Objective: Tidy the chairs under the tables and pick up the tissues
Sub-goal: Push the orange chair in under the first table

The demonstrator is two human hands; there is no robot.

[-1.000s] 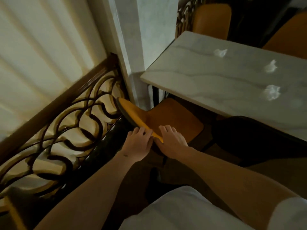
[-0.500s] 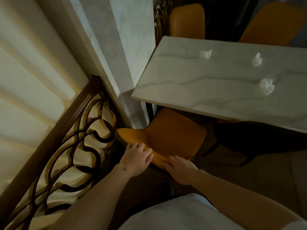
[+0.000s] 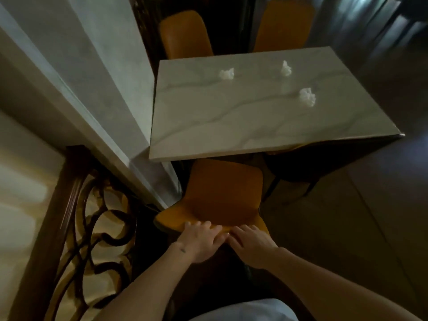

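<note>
Swung round since the earlier frames: orange chair (image 3: 222, 193) now square to the marble tabletop (image 3: 243, 126), seat front just tucked beneath the near edge, where a second ago it stood angled toward the railing. Both hands shifted too, closer together on the top of the backrest.

Left hand (image 3: 201, 242) laid palm-down over the backrest's top edge, fingers (image 3: 199, 224) curled loosely across it, gripping the chair. Right hand (image 3: 252, 245) just beside it, touching or nearly touching the left, fingers spread and draped over the same edge; whether the thumb wraps underneath cannot be told.

Three crumpled white tissues on the tabletop, well apart from the hands: one far left (image 3: 227, 73), one far right (image 3: 286, 68), one nearer on the right (image 3: 307, 97).

Beyond the far edge, two more orange chairs, left (image 3: 185, 35) and right (image 3: 284, 26), backrests upright. Under the near right part of the tabletop, a dark chair (image 3: 294, 167), mostly in shadow.

On the left, a pale marble pillar (image 3: 97, 72) touching the tabletop's left side, and nearer, a dark scrolled iron railing (image 3: 92, 228) with a wooden handrail.
</note>
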